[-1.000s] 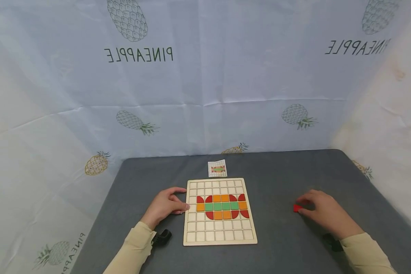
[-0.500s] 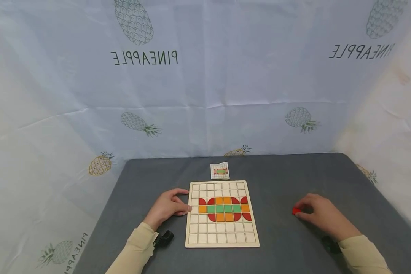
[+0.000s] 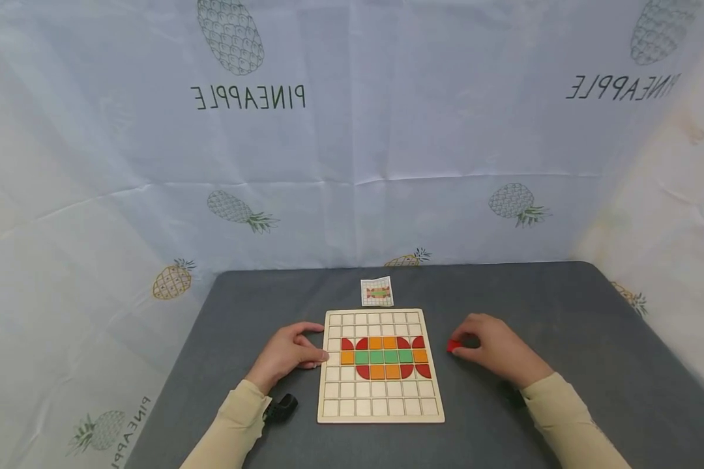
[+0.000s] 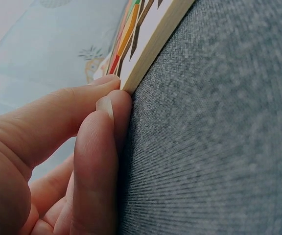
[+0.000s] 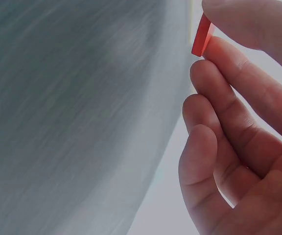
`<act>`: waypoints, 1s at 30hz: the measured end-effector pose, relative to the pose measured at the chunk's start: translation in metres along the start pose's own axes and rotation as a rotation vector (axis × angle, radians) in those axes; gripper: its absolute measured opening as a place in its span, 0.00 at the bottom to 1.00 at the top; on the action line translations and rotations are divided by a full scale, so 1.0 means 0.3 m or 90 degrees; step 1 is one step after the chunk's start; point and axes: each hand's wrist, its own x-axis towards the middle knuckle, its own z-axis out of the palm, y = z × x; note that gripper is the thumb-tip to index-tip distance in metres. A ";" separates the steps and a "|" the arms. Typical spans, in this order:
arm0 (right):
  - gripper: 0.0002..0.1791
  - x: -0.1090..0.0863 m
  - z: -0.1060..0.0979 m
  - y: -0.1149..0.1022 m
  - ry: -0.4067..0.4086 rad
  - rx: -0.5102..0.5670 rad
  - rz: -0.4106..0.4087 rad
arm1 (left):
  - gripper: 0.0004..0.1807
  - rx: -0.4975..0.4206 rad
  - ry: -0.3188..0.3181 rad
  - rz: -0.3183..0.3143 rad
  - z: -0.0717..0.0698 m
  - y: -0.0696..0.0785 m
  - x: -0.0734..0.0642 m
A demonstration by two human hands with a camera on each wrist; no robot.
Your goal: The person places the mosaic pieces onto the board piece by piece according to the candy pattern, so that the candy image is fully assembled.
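Observation:
A pale wooden grid board (image 3: 379,408) lies on the table, holding red rounded tiles, orange square tiles (image 3: 382,342) and a row of green square tiles (image 3: 384,357). At its left edge my left hand (image 3: 285,355) grips the border; in the left wrist view one fingertip (image 4: 106,83) lies on top and others press at the edge. Right of the board, my right hand (image 3: 495,346) pinches a small red tile (image 5: 202,36) between thumb and index finger, apart from the board. The other fingers of that hand are curled loosely. The tile's full outline is hidden by the fingers.
A small printed card (image 3: 377,292) with a coloured grid pattern lies just behind the board. Dark grey cloth covers the table (image 3: 270,293). White curtains (image 3: 352,143) with pineapple prints hang behind and at both sides.
My right hand has moved left toward the board, carrying the red tile. My left hand stays at the board's left edge. The head view has shifted slightly.

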 end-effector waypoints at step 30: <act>0.07 0.181 0.255 -0.484 -0.048 0.007 -0.209 | 0.38 -0.002 0.003 -0.002 -0.001 0.010 -0.007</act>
